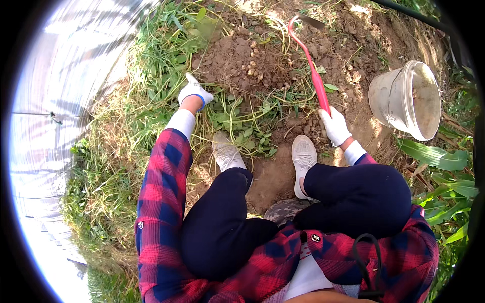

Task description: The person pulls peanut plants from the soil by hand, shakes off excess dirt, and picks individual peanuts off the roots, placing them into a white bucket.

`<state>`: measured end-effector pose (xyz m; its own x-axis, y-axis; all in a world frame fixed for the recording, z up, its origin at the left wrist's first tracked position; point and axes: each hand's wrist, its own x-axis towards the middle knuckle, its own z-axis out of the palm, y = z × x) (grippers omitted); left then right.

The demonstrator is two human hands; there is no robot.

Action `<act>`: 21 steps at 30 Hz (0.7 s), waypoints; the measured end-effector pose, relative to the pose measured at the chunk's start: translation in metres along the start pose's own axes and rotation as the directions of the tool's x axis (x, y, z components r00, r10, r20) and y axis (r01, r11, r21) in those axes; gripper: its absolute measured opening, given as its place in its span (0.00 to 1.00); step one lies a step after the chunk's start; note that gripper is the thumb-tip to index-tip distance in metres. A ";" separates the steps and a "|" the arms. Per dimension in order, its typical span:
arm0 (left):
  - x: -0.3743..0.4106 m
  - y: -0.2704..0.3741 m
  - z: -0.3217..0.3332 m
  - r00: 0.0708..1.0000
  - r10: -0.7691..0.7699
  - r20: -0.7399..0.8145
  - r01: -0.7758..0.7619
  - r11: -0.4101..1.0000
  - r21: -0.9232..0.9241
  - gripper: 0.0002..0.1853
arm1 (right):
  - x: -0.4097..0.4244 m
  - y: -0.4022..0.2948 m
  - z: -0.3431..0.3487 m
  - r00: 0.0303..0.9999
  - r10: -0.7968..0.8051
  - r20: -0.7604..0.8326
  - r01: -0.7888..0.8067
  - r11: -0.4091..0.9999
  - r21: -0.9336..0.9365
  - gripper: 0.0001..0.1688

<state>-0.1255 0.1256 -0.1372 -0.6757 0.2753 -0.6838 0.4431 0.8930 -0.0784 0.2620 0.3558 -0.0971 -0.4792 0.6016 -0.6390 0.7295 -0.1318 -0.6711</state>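
Observation:
My right hand (335, 125), in a white glove, grips the red handle of a small hand hoe (318, 81). The hoe's curved neck reaches away from me, its metal blade over the brown soil. My left hand (194, 93), in a white glove with a blue cuff edge, is at the edge of the pulled green vines (242, 121); whether its fingers hold a stem cannot be told. Between and beyond my hands, several pale peanut pods (251, 69) lie on loose, cloddy soil (223, 57).
A whitish plastic bucket (390, 98) lies tilted on the right, a little content inside. Green weeds and dry grass (110, 163) run along the left beside plastic sheeting (45, 151). Broad-leaved plants (435, 155) grow at the right. My shoes (304, 151) stand on bare soil.

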 end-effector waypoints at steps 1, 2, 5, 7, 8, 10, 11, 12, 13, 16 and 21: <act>0.018 -0.013 0.017 0.998 -0.023 0.055 0.025 0.999 -0.048 0.56 | 0.005 -0.002 -0.002 1.000 0.027 0.011 -0.028 0.999 0.046 0.20; 0.025 -0.019 0.017 1.000 0.011 0.009 -0.009 0.992 -0.125 0.41 | 0.009 -0.004 -0.002 0.998 0.065 0.001 -0.065 0.990 0.127 0.20; 0.027 -0.050 0.008 0.969 0.141 -0.205 -0.219 0.875 -0.432 0.29 | 0.023 0.004 -0.006 0.990 0.138 -0.008 -0.134 0.970 0.203 0.20; 0.001 -0.047 -0.047 0.902 0.174 -0.394 -0.344 0.843 -0.414 0.24 | 0.016 0.023 -0.012 0.977 0.212 0.001 -0.206 0.949 0.240 0.20; -0.008 -0.028 -0.082 0.871 0.191 -0.453 -0.308 0.930 -0.201 0.21 | 0.018 0.046 -0.019 0.967 0.252 -0.029 -0.236 0.938 0.255 0.20; -0.035 -0.009 -0.130 0.730 0.240 -0.641 -0.475 0.852 -0.222 0.21 | 0.014 0.064 -0.023 0.957 0.282 -0.070 -0.253 0.928 0.273 0.20; -0.055 0.001 -0.147 0.627 0.209 -0.750 -0.541 0.810 -0.226 0.21 | 0.012 0.073 -0.026 0.953 0.292 -0.078 -0.260 0.922 0.287 0.20; -0.085 0.015 -0.164 0.611 0.207 -0.764 -0.607 0.742 -0.284 0.19 | 0.011 0.085 -0.028 0.953 0.284 -0.109 -0.245 0.929 0.278 0.20; -0.097 0.014 -0.167 0.608 0.162 -0.778 -0.681 0.610 -0.405 0.16 | 0.013 0.092 -0.033 0.959 0.248 -0.137 -0.225 0.961 0.160 0.20; -0.136 0.031 -0.135 0.533 0.106 -0.840 -0.702 0.609 -0.368 0.22 | 0.015 0.098 -0.036 0.957 0.264 -0.122 -0.242 0.956 0.168 0.19; -0.068 0.038 -0.004 0.955 0.264 -0.136 -0.288 0.935 -0.208 0.46 | 0.023 0.076 -0.019 0.958 0.271 -0.089 -0.241 0.936 0.256 0.20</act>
<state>-0.0653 0.1418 -0.0911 -0.6085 0.5470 -0.5749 0.4863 0.8295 0.2746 0.3161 0.3747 -0.1554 -0.2182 0.6110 -0.7609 0.6738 -0.4697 -0.5704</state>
